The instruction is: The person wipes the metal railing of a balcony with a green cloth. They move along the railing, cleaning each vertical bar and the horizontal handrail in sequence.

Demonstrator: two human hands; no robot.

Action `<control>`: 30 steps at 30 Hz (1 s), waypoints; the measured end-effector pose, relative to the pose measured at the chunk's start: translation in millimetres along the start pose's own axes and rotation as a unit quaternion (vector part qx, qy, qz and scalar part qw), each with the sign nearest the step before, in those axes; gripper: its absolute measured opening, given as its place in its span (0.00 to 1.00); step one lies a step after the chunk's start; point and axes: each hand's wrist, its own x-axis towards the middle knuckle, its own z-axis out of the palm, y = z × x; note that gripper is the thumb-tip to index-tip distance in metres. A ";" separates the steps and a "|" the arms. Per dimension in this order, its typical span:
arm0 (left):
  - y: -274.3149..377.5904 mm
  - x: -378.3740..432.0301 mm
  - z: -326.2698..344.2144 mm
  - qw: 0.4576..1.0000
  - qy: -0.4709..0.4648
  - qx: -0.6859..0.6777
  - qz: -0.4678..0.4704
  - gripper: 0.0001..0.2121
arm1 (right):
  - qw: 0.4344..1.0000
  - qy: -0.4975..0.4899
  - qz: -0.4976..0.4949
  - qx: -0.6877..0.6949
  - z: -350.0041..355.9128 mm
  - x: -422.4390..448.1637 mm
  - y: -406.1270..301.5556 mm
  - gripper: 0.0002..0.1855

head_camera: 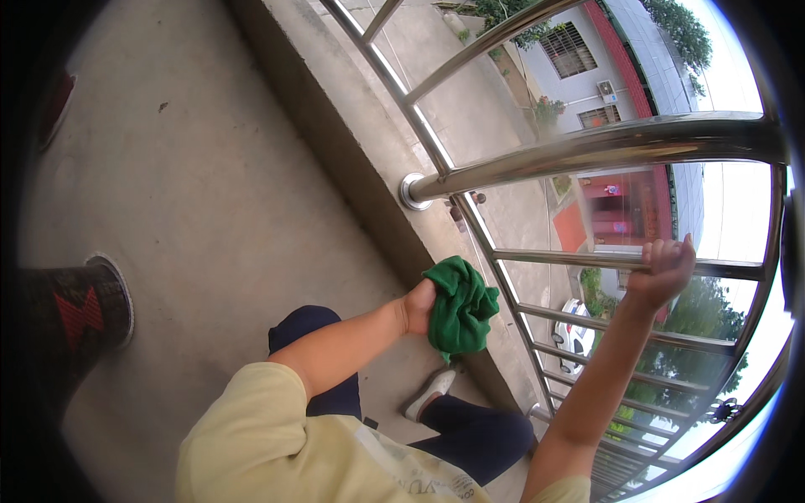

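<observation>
My left hand (419, 308) holds a bunched green cloth (462, 308) above the concrete floor, close to the low concrete kerb under the railing. The cloth hangs in loose folds and covers most of my fingers. At the right, my right hand (661, 270) is closed around a thin metal baluster (566, 256), near its end at the top rail. This baluster belongs to a shiny metal railing (503, 276). A thicker metal post (566, 154) of the same railing rises from a round base flange (415, 192) on the kerb.
My bent knees and a white shoe (431, 395) are close to the kerb (371, 170). Two dark objects with red, one patterned (78, 308), stand at the left edge. Beyond the railing lie a paved yard, a white car (573, 336) and a low building (566, 56).
</observation>
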 end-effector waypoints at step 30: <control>19.9 55.6 269.2 0.710 -0.050 0.544 0.444 0.23 | 0.989 -0.091 0.035 0.107 -22.5 7.8 -4.6 0.18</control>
